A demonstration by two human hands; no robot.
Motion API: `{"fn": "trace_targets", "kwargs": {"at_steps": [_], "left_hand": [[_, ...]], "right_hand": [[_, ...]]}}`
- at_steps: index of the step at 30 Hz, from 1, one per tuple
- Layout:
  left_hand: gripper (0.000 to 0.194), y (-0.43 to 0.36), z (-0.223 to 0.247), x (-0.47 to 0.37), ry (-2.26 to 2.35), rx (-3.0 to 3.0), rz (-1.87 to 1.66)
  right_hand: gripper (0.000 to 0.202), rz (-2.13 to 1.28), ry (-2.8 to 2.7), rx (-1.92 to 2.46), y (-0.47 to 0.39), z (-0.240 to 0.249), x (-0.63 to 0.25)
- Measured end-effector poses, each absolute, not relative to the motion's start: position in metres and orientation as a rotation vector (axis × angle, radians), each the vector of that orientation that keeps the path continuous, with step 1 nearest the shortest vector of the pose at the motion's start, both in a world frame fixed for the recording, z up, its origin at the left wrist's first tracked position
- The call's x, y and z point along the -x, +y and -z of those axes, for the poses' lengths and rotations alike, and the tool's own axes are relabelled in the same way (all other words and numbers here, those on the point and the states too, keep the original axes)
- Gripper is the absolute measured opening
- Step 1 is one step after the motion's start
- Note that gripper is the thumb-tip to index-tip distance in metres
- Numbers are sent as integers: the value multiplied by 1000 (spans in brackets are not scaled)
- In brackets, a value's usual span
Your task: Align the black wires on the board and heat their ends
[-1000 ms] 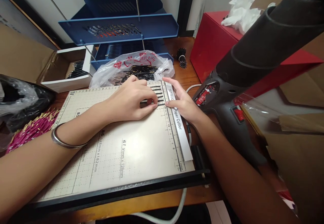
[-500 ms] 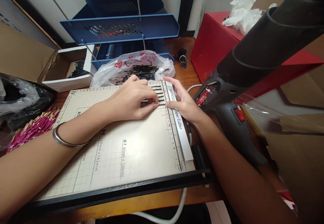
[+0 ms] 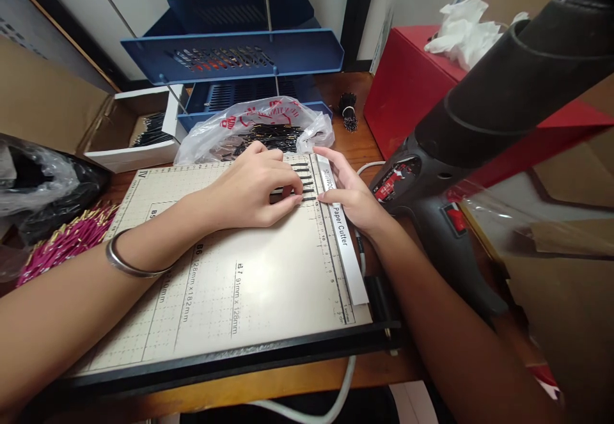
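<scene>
A cream paper cutter (image 3: 283,264) with printed grid lines lies flat before me. Several short black cords (image 3: 301,176) lie side by side across its ruled right edge. My left hand (image 3: 261,187), a silver bangle on its wrist, is closed, thumb and forefinger pinching the nearest black cord (image 3: 309,198); its other fingers curl over the rest of the row. Across the white guard strip (image 3: 348,251) lies my right hand (image 3: 352,194), gripping the cutter's edge. Its thumb tip is at the cord's end and its forefinger stretches along the top; the remaining fingers are partly hidden.
Behind the cutter are a clear plastic bag (image 3: 211,136) of black cords, a white box (image 3: 139,155) and a blue rack (image 3: 230,59). Magenta cords (image 3: 67,242) with gold tips lie left. At right stand a black tool with a thick tube (image 3: 499,91) and a red box (image 3: 407,72).
The view has shifted slightly, so everything sits a little further right. Both hands keep the same hold at the cutter's edge.
</scene>
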State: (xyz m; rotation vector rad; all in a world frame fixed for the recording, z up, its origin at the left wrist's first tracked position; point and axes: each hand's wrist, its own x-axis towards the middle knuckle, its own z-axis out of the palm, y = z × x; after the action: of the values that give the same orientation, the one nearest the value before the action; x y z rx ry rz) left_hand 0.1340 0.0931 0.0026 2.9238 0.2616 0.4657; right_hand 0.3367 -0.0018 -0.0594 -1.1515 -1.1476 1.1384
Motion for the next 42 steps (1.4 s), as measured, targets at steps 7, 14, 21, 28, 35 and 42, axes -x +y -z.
{"fn": "trace_targets", "kwargs": {"at_steps": [7, 14, 21, 28, 35, 42], "left_hand": [[30, 102, -6, -136, 473, -2841, -734], [30, 85, -6, -113, 760, -2585, -791], [30, 99, 12, -103, 1042, -2361, -998], [23, 117, 20, -96, 1198, -2224, -970], [25, 105, 11, -96, 1325, -2380, -758], [26, 105, 17, -95, 1250, -2494, -613]], "right_hand": [[47, -1015, -1078, 1342, -30, 25, -326], [21, 129, -1105, 1789, -137, -16, -310], [78, 164, -1280, 2285, -163, 24, -340], [83, 254, -1361, 2238, -156, 36, -335], [58, -361, -716, 1511, -145, -3, -308], [71, -1447, 144, -96, -82, 2, -335]]}}
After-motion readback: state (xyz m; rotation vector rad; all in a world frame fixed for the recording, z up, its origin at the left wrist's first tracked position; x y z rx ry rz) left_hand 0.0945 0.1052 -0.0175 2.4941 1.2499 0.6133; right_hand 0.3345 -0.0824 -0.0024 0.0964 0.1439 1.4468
